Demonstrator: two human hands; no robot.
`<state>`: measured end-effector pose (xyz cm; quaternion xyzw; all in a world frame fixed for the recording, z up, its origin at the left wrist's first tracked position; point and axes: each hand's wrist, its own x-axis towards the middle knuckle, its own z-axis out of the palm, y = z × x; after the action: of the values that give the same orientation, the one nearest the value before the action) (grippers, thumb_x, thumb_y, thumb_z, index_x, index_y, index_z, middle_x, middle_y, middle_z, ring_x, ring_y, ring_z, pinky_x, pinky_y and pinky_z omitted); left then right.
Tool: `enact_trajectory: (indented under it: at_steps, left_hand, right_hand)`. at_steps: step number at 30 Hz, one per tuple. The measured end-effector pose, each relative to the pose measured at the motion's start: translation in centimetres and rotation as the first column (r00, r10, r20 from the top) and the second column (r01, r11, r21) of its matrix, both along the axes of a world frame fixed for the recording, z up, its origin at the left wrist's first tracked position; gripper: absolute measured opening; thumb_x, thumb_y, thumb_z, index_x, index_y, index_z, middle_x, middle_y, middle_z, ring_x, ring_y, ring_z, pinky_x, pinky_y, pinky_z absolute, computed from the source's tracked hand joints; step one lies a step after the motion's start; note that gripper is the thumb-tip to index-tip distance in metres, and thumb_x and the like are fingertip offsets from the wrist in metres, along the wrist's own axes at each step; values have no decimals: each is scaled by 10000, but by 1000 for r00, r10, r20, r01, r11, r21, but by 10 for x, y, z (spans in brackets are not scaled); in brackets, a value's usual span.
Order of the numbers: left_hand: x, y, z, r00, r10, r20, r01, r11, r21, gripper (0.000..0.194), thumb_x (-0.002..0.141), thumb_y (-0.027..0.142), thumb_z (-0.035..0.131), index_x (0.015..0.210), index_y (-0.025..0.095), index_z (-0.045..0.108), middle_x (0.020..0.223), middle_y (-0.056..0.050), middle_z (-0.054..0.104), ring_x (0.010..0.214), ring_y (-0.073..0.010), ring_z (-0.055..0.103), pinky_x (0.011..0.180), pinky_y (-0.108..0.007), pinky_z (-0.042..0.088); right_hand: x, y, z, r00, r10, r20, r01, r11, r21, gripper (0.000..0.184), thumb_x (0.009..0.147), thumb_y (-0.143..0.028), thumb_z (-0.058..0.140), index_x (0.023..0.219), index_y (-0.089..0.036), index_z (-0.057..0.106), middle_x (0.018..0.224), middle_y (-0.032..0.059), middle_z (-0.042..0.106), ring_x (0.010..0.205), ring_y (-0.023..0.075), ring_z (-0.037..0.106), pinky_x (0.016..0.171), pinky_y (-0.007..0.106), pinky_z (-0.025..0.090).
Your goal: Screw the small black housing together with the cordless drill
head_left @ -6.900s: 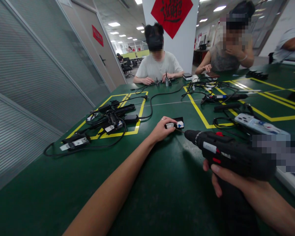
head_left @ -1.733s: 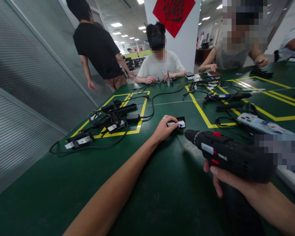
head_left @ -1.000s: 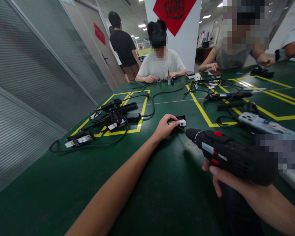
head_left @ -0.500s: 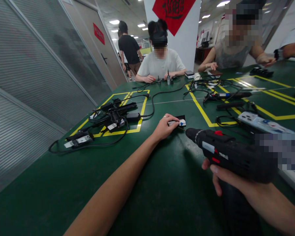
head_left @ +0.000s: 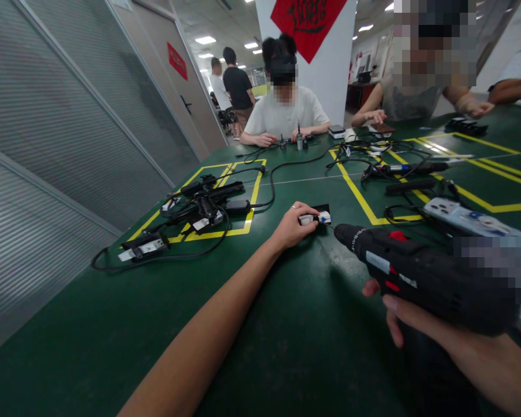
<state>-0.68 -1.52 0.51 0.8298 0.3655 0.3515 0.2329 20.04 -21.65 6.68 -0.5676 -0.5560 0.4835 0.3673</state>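
The dark green worktop [head_left: 282, 353] filled most of the view, with a glass wall [head_left: 47, 116] along its left and a pale pillar [head_left: 330, 75] beyond its far edge. One co-worker [head_left: 286, 113] in a white shirt sat across it, both hands near small upright parts; another [head_left: 410, 101] sat farther right, and two more people stood in the background by the door [head_left: 178, 87]. A red sign [head_left: 308, 23] hung on the pillar. Yellow tape [head_left: 352, 190] marked out boxes on the worktop.

A heap of black gear [head_left: 204, 202] lay within the taped area on the left, and a tangle of cables [head_left: 373, 153] spread over the tape on the right. Nearest of all was the black drill [head_left: 421, 278], roughly level, its chuck toward the middle of the worktop. The right hand [head_left: 438, 333] gripped it, fingers wrapped around the handle below the body.

The left hand [head_left: 294, 226] reached out to a small black-and-white piece [head_left: 325, 218] lying on the worktop, well apart from both heaps; its fingers pinched the piece's left part. Smallest was the thin bit [head_left: 330, 226], pointing from the chuck toward the piece; whether they touched could not be told.
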Motion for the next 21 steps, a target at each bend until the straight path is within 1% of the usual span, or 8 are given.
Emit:
enact_trajectory:
  at_steps: [3, 5, 7, 9, 12, 16, 18, 21]
  left_hand:
    - [0, -2, -2, 1000, 3, 12, -3, 1000, -2, 251, 770, 222, 584, 1011, 185, 643, 1030, -57, 530, 943, -153, 539, 880, -296, 454]
    - [0, -2, -3, 999, -3, 32, 3, 1000, 3, 259, 781, 229, 574, 1027, 183, 640, 1038, -60, 523, 937, -150, 540, 864, -290, 462]
    - [0, -2, -4, 999, -12, 45, 11, 1000, 17, 272, 794, 243, 564, 1050, 185, 637, 1049, -64, 518, 945, -152, 540, 874, -299, 460]
    - [-1, -1, -5, 999, -24, 45, 22, 999, 28, 279, 802, 257, 564, 1062, 188, 641, 1066, -69, 517, 990, -164, 531, 917, -322, 444]
    - [-2, 1, -6, 998, -43, 40, 42, 999, 33, 283, 811, 269, 564, 1069, 191, 649, 1118, -80, 512, 1090, -189, 496, 999, -361, 396]
    - [-5, 3, -6, 997, -66, 29, 66, 998, 11, 313, 816, 280, 565, 1111, 204, 636, 1180, -87, 490, 1128, -197, 483, 1025, -379, 381]
    - [-5, 3, -6, 997, -79, 22, 79, 997, -5, 319, 818, 281, 563, 1122, 210, 629, 1198, -87, 481, 1130, -198, 486, 1018, -381, 391]
    - [-6, 3, -6, 995, -92, 29, 92, 996, 0, 317, 824, 280, 554, 1125, 207, 624, 1196, -87, 481, 1128, -197, 488, 1020, -380, 388]
  right_hand:
    - [6, -3, 8, 983, -76, 166, 58, 992, 109, 263, 756, -398, 655, 998, -316, 594, 765, 12, 705, 513, 185, 644, 502, 337, 542]
    - [7, -6, 13, 946, -177, 273, 116, 967, 225, 474, 739, -355, 674, 1185, -355, 513, 993, 33, 704, 786, 249, 686, 691, 367, 560]
    - [4, -6, 17, 908, -170, 383, 84, 969, 231, 730, 748, -298, 657, 1373, -375, 289, 1153, 41, 658, 1026, 291, 630, 823, 404, 523]
    - [-2, -4, 16, 878, -107, 466, 27, 984, 176, 862, 725, -263, 649, 1426, -347, 155, 1111, 66, 673, 1000, 315, 641, 789, 445, 517]
    - [-12, 5, 7, 831, -110, 546, 14, 984, 178, 900, 669, -269, 671, 1426, -279, 185, 980, 78, 705, 858, 318, 684, 683, 421, 529]
    - [-23, 14, -5, 817, -4, 576, -109, 981, 162, 885, 678, -304, 674, 1423, -282, 197, 1166, 100, 640, 1004, 296, 639, 808, 407, 512]
    - [-29, 13, -9, 763, 35, 646, -141, 983, 113, 949, 685, -345, 675, 1452, -264, 123, 1203, 124, 598, 1012, 311, 626, 823, 429, 508]
    - [-40, 8, -12, 644, 108, 757, -168, 986, 2, 997, 679, -341, 678, 1470, -224, 84, 1149, 159, 577, 884, 331, 649, 729, 456, 533]
